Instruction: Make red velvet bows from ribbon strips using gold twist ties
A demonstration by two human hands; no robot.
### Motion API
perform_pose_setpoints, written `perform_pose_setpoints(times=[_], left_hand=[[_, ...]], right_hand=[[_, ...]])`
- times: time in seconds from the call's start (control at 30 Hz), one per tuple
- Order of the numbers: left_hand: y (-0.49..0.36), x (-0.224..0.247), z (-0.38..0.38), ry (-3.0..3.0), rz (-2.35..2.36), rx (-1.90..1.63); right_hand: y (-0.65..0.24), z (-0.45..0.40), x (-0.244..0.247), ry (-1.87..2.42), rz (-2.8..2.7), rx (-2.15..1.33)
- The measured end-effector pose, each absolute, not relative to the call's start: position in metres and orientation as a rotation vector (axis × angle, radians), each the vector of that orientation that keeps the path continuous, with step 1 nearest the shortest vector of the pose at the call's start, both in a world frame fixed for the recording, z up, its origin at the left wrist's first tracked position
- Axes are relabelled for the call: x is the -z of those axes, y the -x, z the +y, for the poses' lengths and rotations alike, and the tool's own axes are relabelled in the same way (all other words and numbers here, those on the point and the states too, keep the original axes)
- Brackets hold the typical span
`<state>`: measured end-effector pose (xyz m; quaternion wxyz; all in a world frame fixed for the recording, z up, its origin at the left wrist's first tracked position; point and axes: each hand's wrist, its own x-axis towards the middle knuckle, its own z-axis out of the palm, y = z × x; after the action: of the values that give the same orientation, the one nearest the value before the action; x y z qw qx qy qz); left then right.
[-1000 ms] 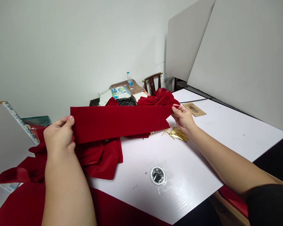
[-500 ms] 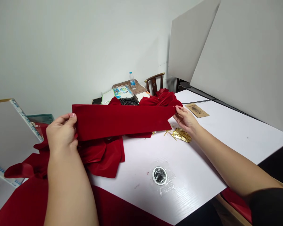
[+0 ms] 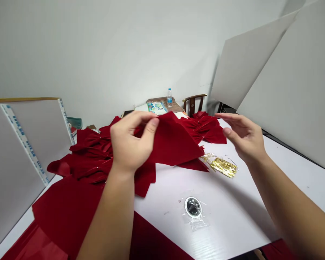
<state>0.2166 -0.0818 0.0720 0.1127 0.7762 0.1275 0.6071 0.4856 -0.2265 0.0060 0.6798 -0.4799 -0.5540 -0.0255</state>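
My left hand (image 3: 134,139) pinches the top edge of a dark red velvet strip (image 3: 176,144) between thumb and fingers. The strip hangs folded above the white table, its free end pointing right. To the right, my right hand (image 3: 243,135) is raised with thumb and fingers apart, holding nothing. Below it on the table lies a bundle of gold twist ties (image 3: 224,167) in clear plastic. Gathered red velvet bows (image 3: 93,155) are heaped on the left, behind my left arm, and more velvet bows (image 3: 206,126) lie at the back.
A round grommet (image 3: 193,207) with clear tape around it is set in the white table (image 3: 162,209). Flat red cloth (image 3: 67,209) covers the near left. White boards (image 3: 40,133) stand at left. Behind are a water bottle (image 3: 169,98) and a wooden chair (image 3: 194,103).
The strip was stretched flat between both hands. My right hand has let go of its end and opened, and the strip now hangs folded from my left hand, which has moved right.
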Motion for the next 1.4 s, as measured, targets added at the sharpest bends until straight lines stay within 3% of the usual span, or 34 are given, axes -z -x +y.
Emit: perform_pose_setpoints(times=[0.13,0.27,1.03,1.4], left_hand=[[-0.227,-0.072,-0.106,-2.476,0.202,-1.667],[-0.232,-0.069,-0.112,-2.504,0.112,-1.611],[-0.216,-0.075,-0.094,-2.849,0.109,-1.655],[-0.223,-0.071,-0.093,-1.794,-0.048,-1.349]], right_hand=[[-0.414,-0.223,-0.057,1.014,-1.588,0.332],[-0.392,-0.216,-0.075,1.101,-1.687,0.490],[-0.431,-0.256,-0.070,1.263,-1.385,0.251],[-0.431,-0.238,-0.089,0.911,-1.289,0.191]])
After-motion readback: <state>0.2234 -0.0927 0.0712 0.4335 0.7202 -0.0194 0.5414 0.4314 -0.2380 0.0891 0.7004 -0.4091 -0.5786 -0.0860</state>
